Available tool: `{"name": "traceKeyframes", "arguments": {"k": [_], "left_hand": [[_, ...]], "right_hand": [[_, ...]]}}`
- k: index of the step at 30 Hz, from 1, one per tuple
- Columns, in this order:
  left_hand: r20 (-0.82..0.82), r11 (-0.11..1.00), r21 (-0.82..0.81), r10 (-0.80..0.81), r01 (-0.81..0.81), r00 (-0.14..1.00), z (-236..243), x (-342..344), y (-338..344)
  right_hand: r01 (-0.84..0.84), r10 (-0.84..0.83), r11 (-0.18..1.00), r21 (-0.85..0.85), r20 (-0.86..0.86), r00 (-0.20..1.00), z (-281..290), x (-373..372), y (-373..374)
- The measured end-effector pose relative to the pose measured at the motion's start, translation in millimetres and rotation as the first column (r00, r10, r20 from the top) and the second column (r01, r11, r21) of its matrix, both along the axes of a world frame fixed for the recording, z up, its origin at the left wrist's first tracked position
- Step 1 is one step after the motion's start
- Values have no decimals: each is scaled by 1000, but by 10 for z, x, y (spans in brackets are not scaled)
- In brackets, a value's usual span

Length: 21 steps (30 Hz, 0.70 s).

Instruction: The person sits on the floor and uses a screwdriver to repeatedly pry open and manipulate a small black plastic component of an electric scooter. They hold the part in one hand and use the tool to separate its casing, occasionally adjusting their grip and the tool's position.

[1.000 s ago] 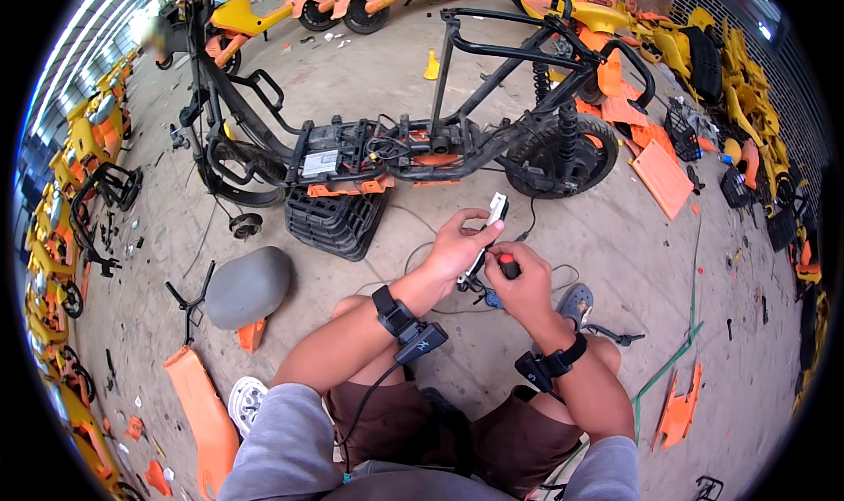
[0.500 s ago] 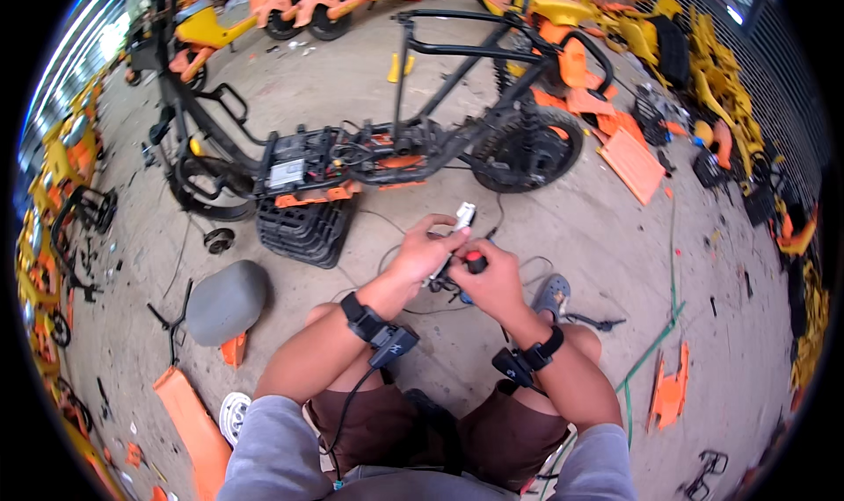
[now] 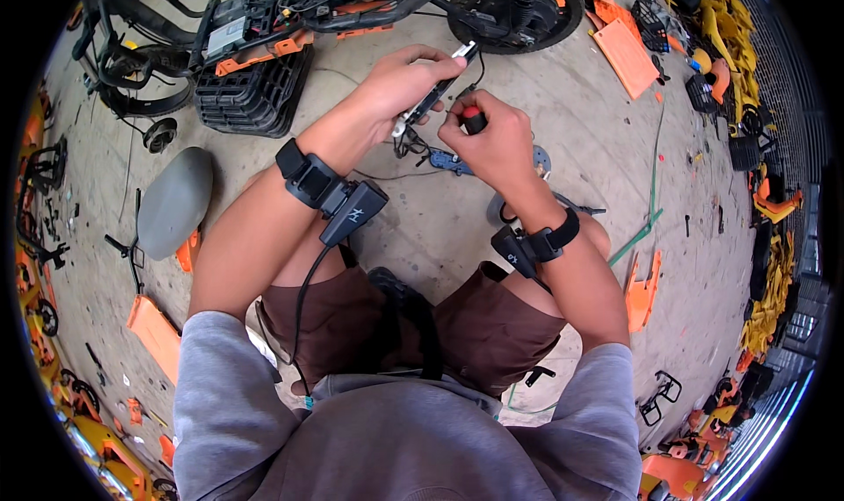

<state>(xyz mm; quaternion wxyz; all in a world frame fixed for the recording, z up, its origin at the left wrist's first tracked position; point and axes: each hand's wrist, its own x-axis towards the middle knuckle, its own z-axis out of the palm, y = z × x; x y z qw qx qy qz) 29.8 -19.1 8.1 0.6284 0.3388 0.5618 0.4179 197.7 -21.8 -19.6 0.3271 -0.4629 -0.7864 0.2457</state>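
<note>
Left hand point(image 3: 391, 86) is gripping a slim black-and-white part point(image 3: 445, 88), tilting above the floor point(image 3: 413, 228). Right hand point(image 3: 492, 142) is gripping a red-and-black handle point(image 3: 476, 121) just beside it. Cables point(image 3: 406, 145) and a blue item point(image 3: 448, 162) are lying below; right arm point(image 3: 591, 290) is partly blocking a grey shoe point(image 3: 542, 160). Stripped scooter frame point(image 3: 400, 11) is standing ahead, running out of view. I'm not making out the handle's far end.

A slim black-and-white part point(image 3: 439, 94) slants up rightward, held near a red-ended black handle point(image 3: 474, 121).
</note>
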Motion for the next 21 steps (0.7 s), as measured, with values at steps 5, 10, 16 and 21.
{"name": "traceKeyframes", "arguments": {"k": [5, 10, 16, 21], "left_hand": [[-7, 988, 125, 95, -94, 995, -7, 16, -26], [39, 983, 173, 58, -63, 998, 17, -32, -22], [39, 989, 146, 28, -34, 999, 73, -41, -41], [65, 992, 106, 56, -63, 996, 96, -195, -116]], "right_hand": [[-59, 163, 899, -434, 205, 965, -304, -50, 105], [67, 190, 702, -709, 277, 942, -1010, -217, 252], [261, -291, 417, -871, 144, 946, -2767, 279, -268], [330, -506, 106, -938, 235, 830, -3387, 400, -879]]}}
